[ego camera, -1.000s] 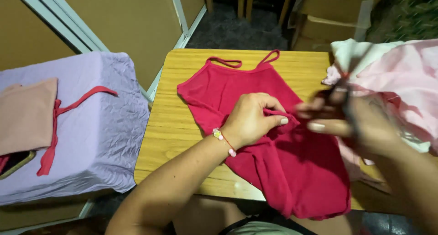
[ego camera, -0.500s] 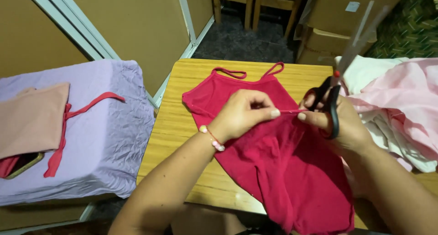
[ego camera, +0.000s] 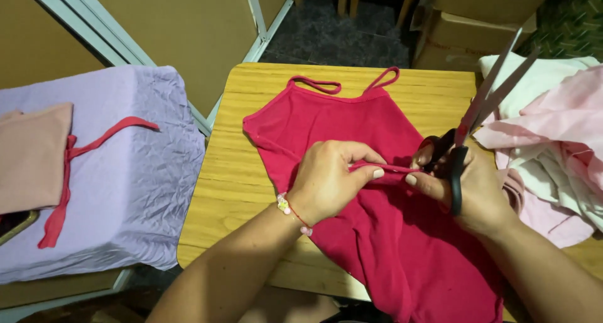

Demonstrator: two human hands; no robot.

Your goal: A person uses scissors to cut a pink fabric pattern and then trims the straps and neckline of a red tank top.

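A red strappy top (ego camera: 352, 128) lies on a wooden table (ego camera: 239, 172), straps toward the far edge. My left hand (ego camera: 330, 178) pinches a thin fold of the top's red fabric (ego camera: 392, 168) near the middle. My right hand (ego camera: 468, 185) grips the other end of that fold with its fingertips and also holds black-handled scissors (ego camera: 461, 144), blades slightly apart and pointing up and away. A bead bracelet circles my left wrist.
A heap of pink and white clothes (ego camera: 553, 141) covers the table's right side. To the left, a lilac-covered surface (ego camera: 125, 172) carries a peach garment (ego camera: 31, 156) and a red strip (ego camera: 69, 172). Cardboard boxes (ego camera: 471, 28) stand behind the table.
My right hand came in with the scissors and took hold of the fold that my left hand pinches. The view has shifted slightly closer.
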